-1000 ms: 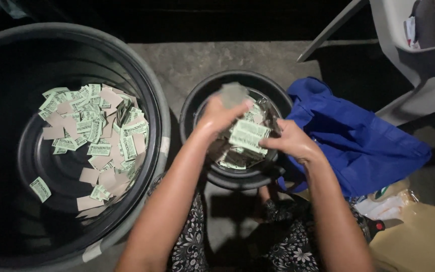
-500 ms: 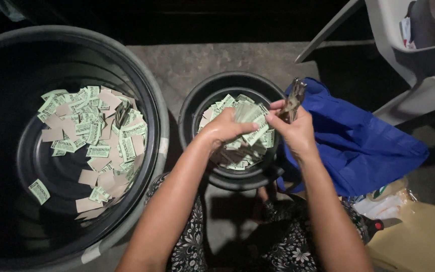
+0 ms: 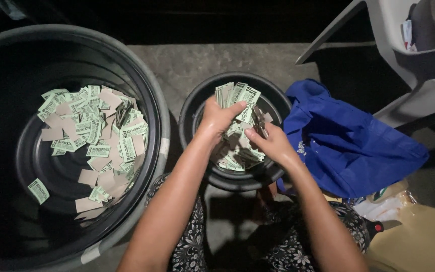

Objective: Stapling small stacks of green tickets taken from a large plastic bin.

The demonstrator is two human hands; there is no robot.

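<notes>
Along the left edge of the concrete floor (image 3: 197,65) sits a large black tub (image 3: 158,126). Loose green-and-tan paper labels (image 3: 94,133) lie piled against its right wall, one stray near its left side; that pile looks unchanged from half a second ago.

Just right of it stands a small black bucket (image 3: 273,95), its bottom covered with more labels. Left hand (image 3: 217,118) is over the bucket's middle, fingers clamped on a fanned stack of labels (image 3: 237,98) held upright toward the far rim. Half a second ago this hand was lower, down among the loose labels; the stack is now lifted clear of them.

Right hand (image 3: 273,143) is just beside the left, near the bucket's right rim, fingers closed on a small dark metal tool (image 3: 260,121), kind not clear, touching the stack's right edge. Earlier the tool was raised beyond the right rim; it now sits lower, inside it.

Right of the bucket, touching its wall, lies a crumpled blue cloth bag (image 3: 348,146). A pale plastic chair (image 3: 404,65) occupies the far right corner.
</notes>
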